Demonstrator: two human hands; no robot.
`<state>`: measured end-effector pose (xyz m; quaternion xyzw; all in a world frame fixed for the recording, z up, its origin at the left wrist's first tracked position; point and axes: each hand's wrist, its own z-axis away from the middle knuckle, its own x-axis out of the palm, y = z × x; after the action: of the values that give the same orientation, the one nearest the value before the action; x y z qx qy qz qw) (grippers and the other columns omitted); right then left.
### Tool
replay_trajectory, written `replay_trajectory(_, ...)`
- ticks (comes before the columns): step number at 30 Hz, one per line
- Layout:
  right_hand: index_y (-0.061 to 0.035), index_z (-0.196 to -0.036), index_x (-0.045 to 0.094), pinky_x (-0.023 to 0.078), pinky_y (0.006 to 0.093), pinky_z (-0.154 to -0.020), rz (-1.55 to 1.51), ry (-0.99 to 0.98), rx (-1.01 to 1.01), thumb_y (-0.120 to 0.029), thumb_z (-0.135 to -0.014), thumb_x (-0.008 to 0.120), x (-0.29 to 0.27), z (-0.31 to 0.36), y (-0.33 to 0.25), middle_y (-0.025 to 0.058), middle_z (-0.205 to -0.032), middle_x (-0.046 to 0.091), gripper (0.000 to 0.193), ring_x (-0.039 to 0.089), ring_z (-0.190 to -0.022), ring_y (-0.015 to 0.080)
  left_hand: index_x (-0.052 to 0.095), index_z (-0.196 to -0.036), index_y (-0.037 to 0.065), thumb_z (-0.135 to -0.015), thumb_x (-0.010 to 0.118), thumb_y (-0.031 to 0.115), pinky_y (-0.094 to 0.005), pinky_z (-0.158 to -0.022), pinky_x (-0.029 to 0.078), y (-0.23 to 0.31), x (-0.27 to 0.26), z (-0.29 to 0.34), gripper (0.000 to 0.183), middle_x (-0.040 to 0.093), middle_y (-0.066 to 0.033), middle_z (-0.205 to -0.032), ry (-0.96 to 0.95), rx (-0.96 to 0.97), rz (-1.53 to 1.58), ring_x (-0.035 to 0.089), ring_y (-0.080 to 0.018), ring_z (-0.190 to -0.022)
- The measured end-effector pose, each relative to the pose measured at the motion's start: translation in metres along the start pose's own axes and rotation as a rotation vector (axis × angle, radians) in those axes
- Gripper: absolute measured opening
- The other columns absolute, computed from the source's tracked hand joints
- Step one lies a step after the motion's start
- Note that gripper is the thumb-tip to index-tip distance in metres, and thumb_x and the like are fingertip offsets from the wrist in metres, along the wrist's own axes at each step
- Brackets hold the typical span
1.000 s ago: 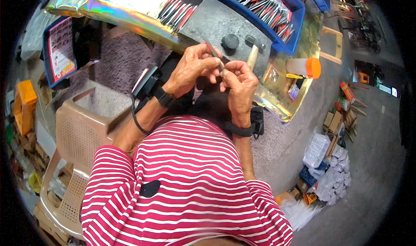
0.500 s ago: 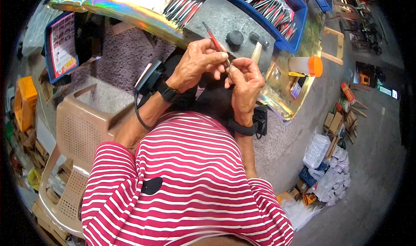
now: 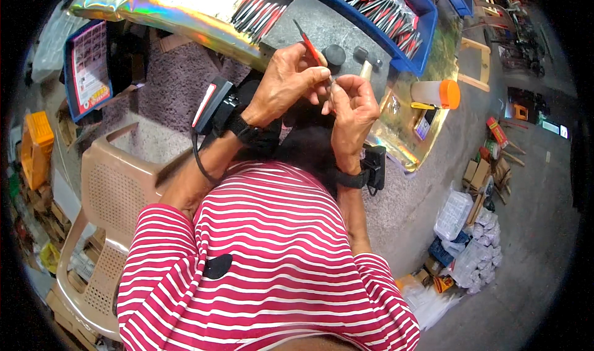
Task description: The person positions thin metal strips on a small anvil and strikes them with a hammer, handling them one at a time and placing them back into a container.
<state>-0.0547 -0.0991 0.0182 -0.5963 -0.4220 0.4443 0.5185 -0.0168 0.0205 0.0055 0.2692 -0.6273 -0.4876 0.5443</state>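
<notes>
A slim red and black pen-shaped tool (image 3: 310,47) slants between my hands above the near edge of the bench; its exact kind is unclear. My left hand (image 3: 284,82) pinches it between thumb and fingers, its dark thin end pointing up and away. At the tool's lower end my right hand (image 3: 352,107) is closed, thumb against fingers, and the fingers hide what they grip there. Just beyond the hands, a grey slab (image 3: 303,20) bears a round black block (image 3: 335,55) and a hammer (image 3: 366,70) with a dark head and pale handle.
Behind the slab, a blue tray (image 3: 426,54) holds many similar red and black tools; a pile of them (image 3: 257,16) lies left of it. An orange-capped bottle (image 3: 436,94) lies at the bench's right. A beige plastic chair (image 3: 117,184) stands on my left.
The tool has tilted a little more upright. My left hand has turned slightly, and its thumb has shifted along the tool. My right hand stays at the lower end.
</notes>
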Motion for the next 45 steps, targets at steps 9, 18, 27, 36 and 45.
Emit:
replay_trajectory(9,0.0040,-0.085,0.048,0.042,0.0196,-0.042,-0.068,-0.009,0.037,0.000,-0.079,0.050,-0.006,-0.020,0.002,0.0061,-0.068,0.052,0.008,0.047,-0.049,0.0069,0.051,-0.085,0.003,-0.078,0.054,0.000,-0.0204,-0.057,0.044,-0.011,0.010,-0.028,0.008,0.057,-0.0020,-0.069,0.084,0.256,-0.272,0.052,-0.0069,-0.063)
replay_trajectory(18,0.0032,-0.087,0.047,0.043,0.0199,-0.043,-0.080,0.056,0.082,0.001,-0.078,0.049,-0.022,-0.022,0.007,0.0101,-0.078,0.056,0.009,0.047,-0.051,0.0072,0.049,-0.083,0.003,-0.078,0.055,0.000,-0.0212,-0.051,0.042,-0.020,0.013,-0.047,0.009,0.054,-0.0010,-0.068,0.126,0.244,-0.375,0.049,-0.0071,-0.056)
replay_trajectory(27,0.0025,-0.087,0.047,0.043,0.0191,-0.045,-0.126,0.148,0.173,-0.001,-0.079,0.049,-0.055,-0.005,0.011,0.0103,-0.077,0.056,0.009,0.046,-0.053,0.0063,0.047,-0.078,0.001,-0.073,0.054,-0.002,-0.0300,-0.055,0.043,-0.024,0.014,-0.052,0.009,0.055,-0.0132,-0.064,0.170,0.377,-0.563,0.058,-0.0228,-0.061)
replay_trajectory(36,0.0019,-0.088,0.047,0.042,0.0186,-0.044,-0.118,0.169,0.167,-0.001,-0.079,0.049,-0.057,-0.003,0.017,0.0098,-0.076,0.056,0.009,0.046,-0.053,0.0062,0.048,-0.083,0.004,-0.076,0.054,-0.003,-0.0224,-0.047,0.041,-0.029,0.012,-0.054,0.012,0.053,-0.0018,-0.065,0.137,0.401,-0.602,0.049,-0.0060,-0.056)
replay_trajectory(45,0.0023,-0.087,0.049,0.043,0.0266,-0.050,0.399,0.234,0.011,-0.008,-0.079,0.051,-0.071,-0.004,0.041,0.0082,-0.074,0.056,0.013,0.051,-0.055,0.0125,0.044,-0.085,0.005,-0.066,0.053,-0.008,-0.0325,-0.057,0.044,-0.029,0.013,-0.053,0.025,0.053,-0.0151,-0.073,0.049,0.564,-0.851,0.057,-0.0326,-0.071)
